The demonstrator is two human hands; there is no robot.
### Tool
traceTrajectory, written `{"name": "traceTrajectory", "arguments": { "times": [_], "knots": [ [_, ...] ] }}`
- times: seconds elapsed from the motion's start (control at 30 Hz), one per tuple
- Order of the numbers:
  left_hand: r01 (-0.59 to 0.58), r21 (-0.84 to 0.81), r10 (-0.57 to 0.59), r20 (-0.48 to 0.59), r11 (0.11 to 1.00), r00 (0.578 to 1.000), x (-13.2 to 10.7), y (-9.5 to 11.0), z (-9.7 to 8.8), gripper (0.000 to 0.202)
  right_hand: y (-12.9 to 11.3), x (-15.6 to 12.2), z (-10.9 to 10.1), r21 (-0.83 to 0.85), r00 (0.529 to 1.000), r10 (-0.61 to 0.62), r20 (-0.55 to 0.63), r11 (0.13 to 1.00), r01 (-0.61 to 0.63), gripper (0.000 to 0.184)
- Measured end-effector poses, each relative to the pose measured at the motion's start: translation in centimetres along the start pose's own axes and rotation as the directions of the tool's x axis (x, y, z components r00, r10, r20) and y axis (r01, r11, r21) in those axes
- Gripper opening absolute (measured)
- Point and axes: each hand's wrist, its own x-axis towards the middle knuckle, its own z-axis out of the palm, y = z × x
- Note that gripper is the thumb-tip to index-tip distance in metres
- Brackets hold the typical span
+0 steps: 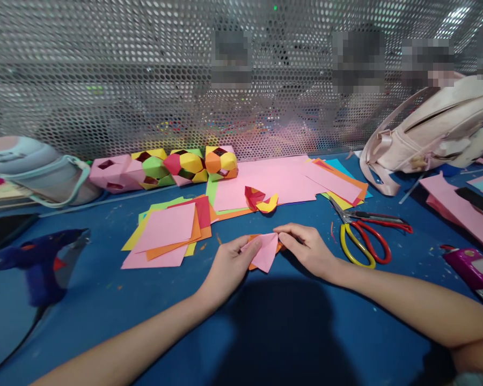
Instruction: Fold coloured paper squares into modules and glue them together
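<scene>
Between my two hands is a small folded piece of pink and orange paper (268, 251). My left hand (235, 262) pinches its left side, thumb on top. At its upper right corner, the thumb and forefinger of my right hand (306, 247) close on the edge. Just beyond lies a folded red and yellow paper piece (261, 200). Left of my hands is a loose stack of coloured paper squares (167, 228) with pink on top. To the right rest scissors (358, 236) with one yellow and one red handle, beside a red-handled cutter (380, 218).
Several folded paper balls (221, 163) line the back, near large pink sheets (265, 179). A blue glue gun (40, 262) and a grey-blue flask (40, 166) stand left. At right are a pale backpack (434, 128) and a purple device (473, 271). Perforated metal mesh (145, 64) rises behind.
</scene>
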Motion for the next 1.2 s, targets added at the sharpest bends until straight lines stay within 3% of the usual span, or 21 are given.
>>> {"name": "traceTrajectory", "arguments": {
  "times": [0.17, 0.43, 0.67, 0.83, 1.0, 1.2],
  "knots": [
    [0.034, -0.02, -0.035, -0.07, 0.999, 0.997, 0.2, -0.3, -0.1, 0.032, -0.2, 0.0, 0.2, 0.014, 0.999, 0.027, 0.034, 1.0, -0.027, 0.019],
    [0.03, -0.073, -0.03, -0.003, 0.997, 1.0, 0.2, 0.0, 0.1, 0.03, 0.1, -0.4, 1.1, -0.027, 1.0, -0.014, -0.006, 1.0, 0.014, 0.011],
    [-0.006, -0.032, 0.006, -0.02, 0.999, 1.0, 0.2, -0.3, 0.2, 0.028, 0.0, -0.5, 1.2, 0.004, 0.999, 0.03, 0.031, 1.0, -0.03, 0.012],
    [-0.076, 0.029, 0.074, 0.043, 0.997, 0.996, 0.3, -0.2, 0.1, 0.023, -0.1, -0.4, 0.9, 0.047, 0.999, 0.043, 0.002, 0.998, -0.043, 0.008],
    [-0.172, 0.079, 0.165, 0.08, 0.982, 0.983, 0.4, -0.2, 0.1, 0.02, 0.0, -0.1, 0.6, -0.061, 0.993, -0.113, -0.033, 0.992, 0.111, 0.013],
    [-0.206, 0.129, 0.191, 0.12, 0.97, 0.974, 0.4, -0.3, 0.0, 0.021, 0.7, 0.0, 0.2, -0.204, 0.939, -0.343, 0.0, 0.92, 0.336, 0.014]
  ]
}}
